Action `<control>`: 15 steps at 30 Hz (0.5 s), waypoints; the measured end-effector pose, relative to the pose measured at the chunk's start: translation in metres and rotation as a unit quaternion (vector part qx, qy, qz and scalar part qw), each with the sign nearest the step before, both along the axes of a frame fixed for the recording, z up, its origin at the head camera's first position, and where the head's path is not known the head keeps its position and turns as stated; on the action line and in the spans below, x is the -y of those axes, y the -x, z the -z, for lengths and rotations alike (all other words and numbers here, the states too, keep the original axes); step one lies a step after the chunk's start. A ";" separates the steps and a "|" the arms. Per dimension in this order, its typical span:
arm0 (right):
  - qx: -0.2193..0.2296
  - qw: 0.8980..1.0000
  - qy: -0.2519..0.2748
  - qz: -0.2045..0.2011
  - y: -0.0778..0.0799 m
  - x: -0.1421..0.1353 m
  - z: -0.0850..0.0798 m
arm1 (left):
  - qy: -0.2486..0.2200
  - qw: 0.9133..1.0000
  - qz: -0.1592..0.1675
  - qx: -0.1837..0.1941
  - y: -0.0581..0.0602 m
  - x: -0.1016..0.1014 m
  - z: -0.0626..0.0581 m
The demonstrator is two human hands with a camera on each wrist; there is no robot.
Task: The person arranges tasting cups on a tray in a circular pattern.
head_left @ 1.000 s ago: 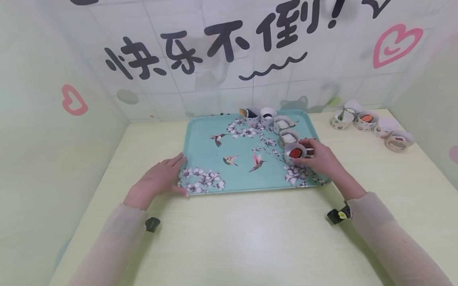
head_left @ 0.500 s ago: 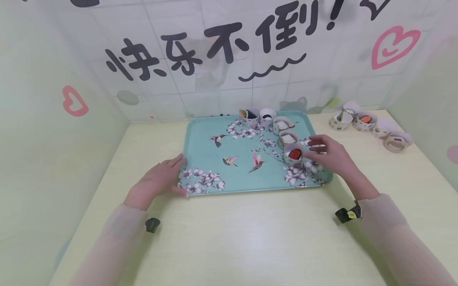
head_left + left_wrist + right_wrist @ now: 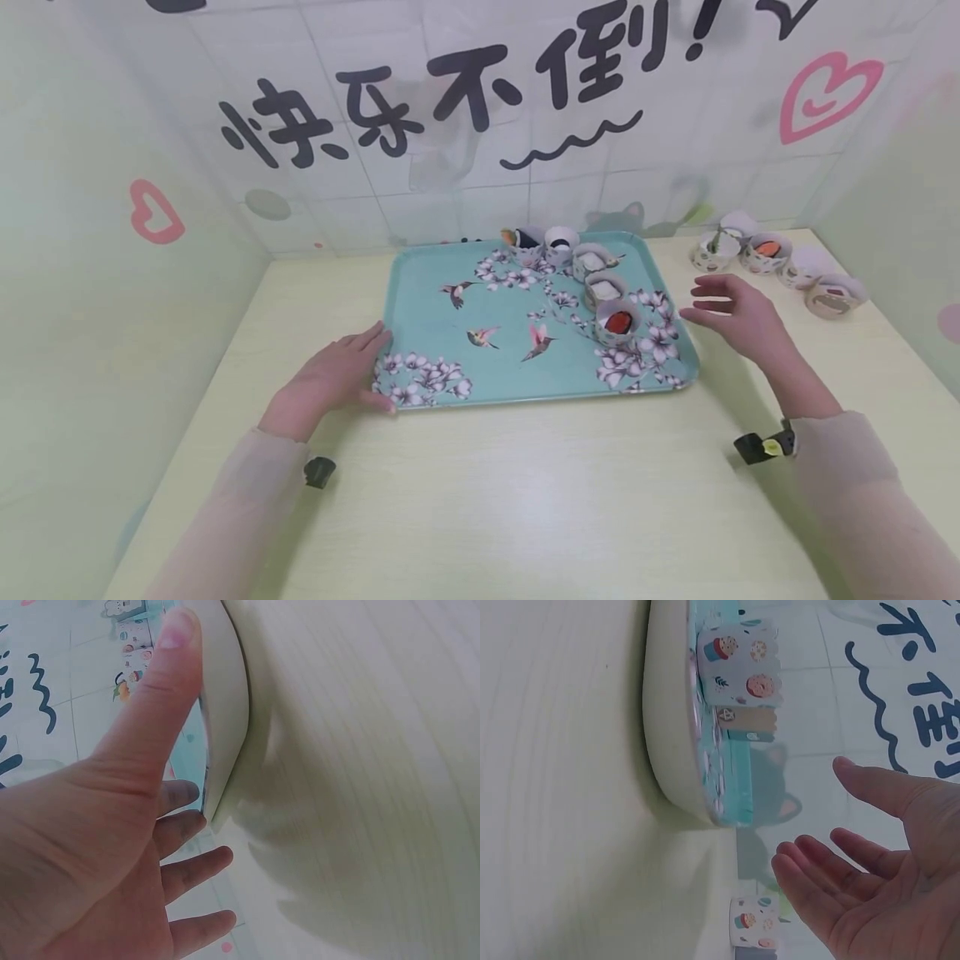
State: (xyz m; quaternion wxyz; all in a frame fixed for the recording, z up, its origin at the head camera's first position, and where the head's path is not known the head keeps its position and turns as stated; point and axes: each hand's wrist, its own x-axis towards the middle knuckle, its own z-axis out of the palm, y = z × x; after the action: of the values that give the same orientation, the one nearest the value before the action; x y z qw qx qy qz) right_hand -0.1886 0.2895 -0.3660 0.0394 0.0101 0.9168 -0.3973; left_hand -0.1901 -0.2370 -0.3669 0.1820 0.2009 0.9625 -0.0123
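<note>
A turquoise tray (image 3: pixel 450 367) with printed flowers and birds lies on the table. Along its back and right side stands a curved row of paper cups; the nearest cup (image 3: pixel 617 325) holds something red and black, and the cup (image 3: pixel 604 292) behind it something white. My left hand (image 3: pixel 333 375) rests at the tray's left edge, thumb at the front corner, fingers straight. To the right of the tray my right hand (image 3: pixel 738 321) hovers with relaxed, slightly bent fingers and holds nothing. In the right wrist view a cup with cupcake prints (image 3: pixel 741 666) stands on the tray, apart from that hand.
More paper cups stand in a group at the table's back right, among them a cup with orange filling (image 3: pixel 767 252) and a brownish one (image 3: pixel 835 296). A lettered wall covering (image 3: pixel 465 183) rises behind the table (image 3: pixel 495 500), with side panels left and right.
My right hand has let go of the nearest cup and moved right, off the tray. That cup stays on the tray. The left hand has not moved.
</note>
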 end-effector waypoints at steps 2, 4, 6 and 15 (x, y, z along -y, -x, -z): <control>-0.004 1.000 -0.009 0.008 0.000 -0.007 0.000 | 0.002 1.000 0.000 0.000 0.001 0.000 0.000; -0.007 1.000 -0.016 0.014 0.000 -0.014 0.001 | 0.003 1.000 -0.001 0.001 0.001 0.000 0.001; -0.010 1.000 -0.020 0.021 -0.001 -0.022 0.001 | 0.003 1.000 -0.003 0.002 0.002 0.000 0.001; -0.007 0.995 -0.024 0.097 -0.004 -0.050 0.003 | -0.002 1.000 -0.006 0.001 0.002 0.001 0.001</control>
State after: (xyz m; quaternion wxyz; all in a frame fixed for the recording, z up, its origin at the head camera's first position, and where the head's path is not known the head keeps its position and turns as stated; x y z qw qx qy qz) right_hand -0.1845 0.3395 -0.3692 -0.0058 0.0973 0.9211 -0.3768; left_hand -0.1919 -0.2380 -0.3683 0.1829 0.1957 0.9634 -0.0086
